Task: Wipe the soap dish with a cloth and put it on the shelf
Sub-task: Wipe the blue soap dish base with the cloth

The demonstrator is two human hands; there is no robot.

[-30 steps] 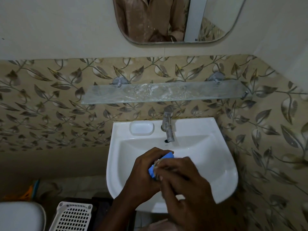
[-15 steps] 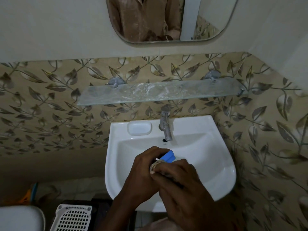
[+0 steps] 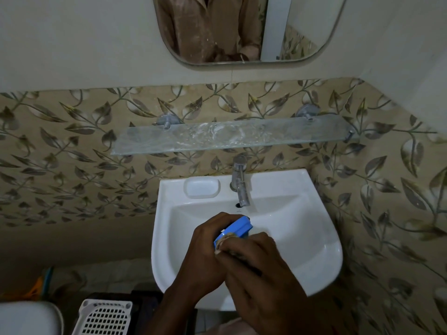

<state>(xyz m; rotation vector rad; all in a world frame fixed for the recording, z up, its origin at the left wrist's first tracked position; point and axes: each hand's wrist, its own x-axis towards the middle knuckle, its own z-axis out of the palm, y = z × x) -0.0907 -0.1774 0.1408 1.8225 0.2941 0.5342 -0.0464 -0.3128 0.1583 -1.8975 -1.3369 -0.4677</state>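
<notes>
Left hand point(image 3: 205, 247) fingers curled shut round the blue soap dish point(image 3: 235, 229), gripping it from nine o'clock; right hand point(image 3: 256, 267) fingers closed over a bunched pale cloth point(image 3: 223, 241), pressing it against the dish's near face from five o'clock; only the dish's far edge peeking out at twelve o'clock of the knuckles. Held above the bowl of the white sink point(image 3: 314, 257), tap point(image 3: 240, 187) further out at twelve, glass shelf point(image 3: 232, 136) beyond that on the leaf-patterned wall, bare and streaked. Wiping apparently under way, shelving not yet done. Risks, as a judgement: smooth plastic sliding out of the left grip and dropping into the basin; later, clipping the tap on the lift to twelve o'clock; skidding off slick glass if set near the edge.
</notes>
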